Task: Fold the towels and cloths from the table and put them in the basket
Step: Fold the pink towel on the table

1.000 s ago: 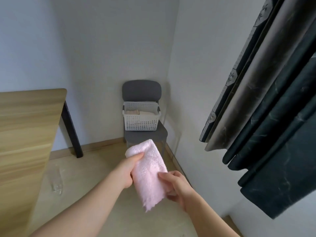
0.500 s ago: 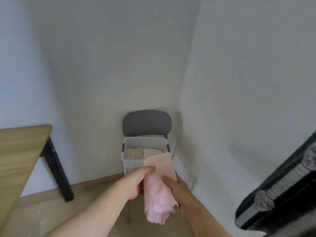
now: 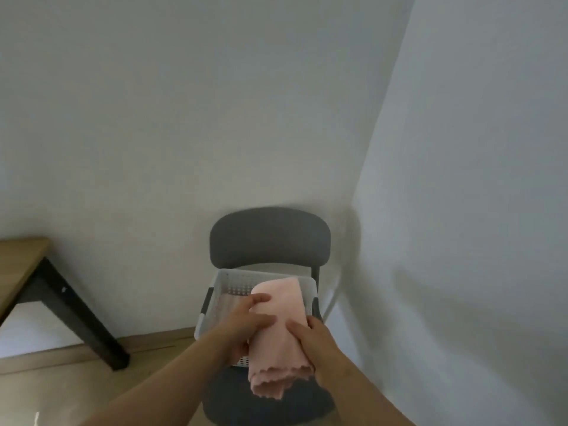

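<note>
A folded pink cloth [image 3: 281,330] is held over the white perforated basket [image 3: 227,279], which stands on a grey chair. My left hand [image 3: 246,325] grips the cloth's left side with fingers on top. Along the cloth's right edge, my right hand [image 3: 316,348] holds it too. The cloth's scalloped lower end hangs past the basket's near rim. Another folded cloth [image 3: 226,302] shows faintly inside the basket at the left; the rest of the inside is hidden.
The grey chair [image 3: 270,238] sits in the corner between two pale walls. A wooden table [image 3: 18,262] with a black leg [image 3: 73,315] stands at the left. Wood floor shows at the lower left.
I have come closer to the chair, and the curtain has left the view. Both hands have carried the pink cloth forward, from in front of the basket to over it.
</note>
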